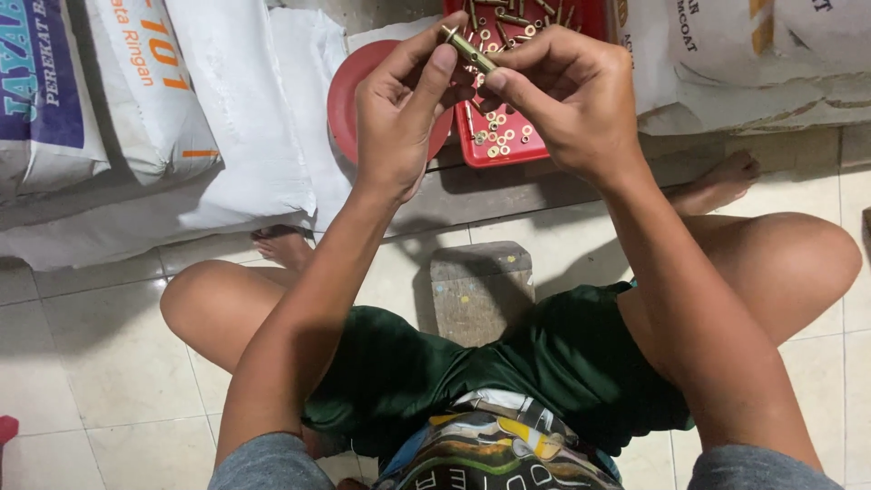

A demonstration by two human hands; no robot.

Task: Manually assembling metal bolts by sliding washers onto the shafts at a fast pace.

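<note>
Left hand: the left hand (399, 109), upper centre of the frame, has thumb and forefinger pinched shut on the upper end of a brass-coloured bolt (469, 50); the other fingers curl loosely inward.
Right hand: the right hand (567, 95), just right of it, closes its fingertips on the lower end of the same bolt, knuckles toward the camera.
Bolt: short, slim, tilted from upper left to lower right, held between both hands above the tray at the top centre of the frame.
Tray: a red rectangular tray (517, 150) lies directly beneath the hands, scattered with small brass-coloured washers (502, 138) and more bolts at its far end.
Lid: a round red lid (349, 100) sits just left of the tray, partly hidden by the left hand.
Sacks: white woven sacks (227, 118) fill the upper left; more lie at the upper right.
Seat: a small worn wooden stool (481, 286) shows between the person's bare knees at centre frame.
Floor: pale tiled floor (100, 363) at lower left.
Clothing: dark green shorts (562, 363) across the lower centre.
</note>
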